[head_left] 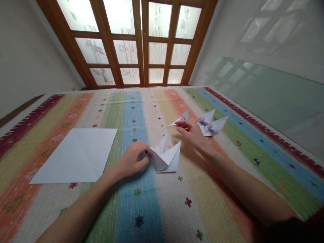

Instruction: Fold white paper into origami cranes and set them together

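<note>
A white folded paper boat-like shape (165, 157) with pointed flaps stands on the tablecloth in front of me. My left hand (135, 157) has its thumb and fingers pinched on that shape's left corner. My right hand (191, 133) is up and to the right of it, fingers loosely curled and slightly apart, with nothing visible between them. Just beyond the right fingertips lies a small folded paper piece (184, 116), partly hidden by the hand. Another white folded paper piece (209, 123), with upright points, rests right behind the right wrist.
A flat white sheet of paper (78, 157) lies to the left, its right edge slightly ragged. The striped tablecloth (136, 206) covers the table. Wooden doors with frosted panes (126, 52) stand beyond the far edge, and a wall with a glossy panel (265, 91) rises on the right.
</note>
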Available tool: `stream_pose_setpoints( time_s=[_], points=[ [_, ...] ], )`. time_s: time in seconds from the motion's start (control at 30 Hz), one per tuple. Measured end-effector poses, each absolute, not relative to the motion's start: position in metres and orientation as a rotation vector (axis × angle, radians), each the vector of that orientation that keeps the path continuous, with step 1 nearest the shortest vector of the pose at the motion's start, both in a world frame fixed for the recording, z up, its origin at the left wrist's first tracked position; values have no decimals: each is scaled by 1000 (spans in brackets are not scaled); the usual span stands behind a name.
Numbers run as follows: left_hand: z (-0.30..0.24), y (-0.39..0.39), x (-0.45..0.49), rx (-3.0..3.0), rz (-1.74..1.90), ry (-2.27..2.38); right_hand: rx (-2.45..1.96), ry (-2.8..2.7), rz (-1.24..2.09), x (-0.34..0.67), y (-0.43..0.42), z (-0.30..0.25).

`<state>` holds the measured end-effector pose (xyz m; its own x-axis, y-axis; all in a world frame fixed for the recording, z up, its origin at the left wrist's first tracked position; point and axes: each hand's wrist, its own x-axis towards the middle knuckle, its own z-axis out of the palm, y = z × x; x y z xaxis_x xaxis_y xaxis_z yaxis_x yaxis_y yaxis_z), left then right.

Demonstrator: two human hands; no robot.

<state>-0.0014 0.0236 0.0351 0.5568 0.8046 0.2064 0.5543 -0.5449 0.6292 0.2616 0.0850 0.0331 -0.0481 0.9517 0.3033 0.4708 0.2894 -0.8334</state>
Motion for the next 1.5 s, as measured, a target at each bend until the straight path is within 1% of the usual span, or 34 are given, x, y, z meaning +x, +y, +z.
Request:
stream_pose_setpoints(
  time_s=[0.1,0.23,0.3,0.4,0.53,0.7,0.87,1.0,1.1,1.3,1.4,1.5],
  points=[
    [34,19,5,2344,609,1084,-1331,-1738,647,267,61,32],
    [42,12,11,2357,619,1084,-1168,-2024,992,263,35,31],
    [48,10,12,2367,613,1044,-1109,-2118,1085,258,27,32],
    [53,9,13,2341,603,1084,-1116,-2242,1043,249,19,35],
    [43,14,11,2275,525,1171,-1275,-2262,913,243,14,33],
    [25,17,13,2197,452,1249,-1261,-2283,909,240,11,29],
    [19,19,14,2033,499,1333,-1282,-2295,902,231,12,26],
    [15,21,13,1930,521,1433,-1467,-2246,805,220,16,21],
    [12,19,14,1979,492,1495,-1560,-2313,625,214,17,17],
    [6,9,19,2548,372,1601,-1615,-2487,307,209,11,14],
    [1,9,19,2801,356,1491,-1610,-2517,180,209,8,12],
    [-2,13,19,2856,296,1377,-1572,-2533,87,211,7,10]
  ],
)
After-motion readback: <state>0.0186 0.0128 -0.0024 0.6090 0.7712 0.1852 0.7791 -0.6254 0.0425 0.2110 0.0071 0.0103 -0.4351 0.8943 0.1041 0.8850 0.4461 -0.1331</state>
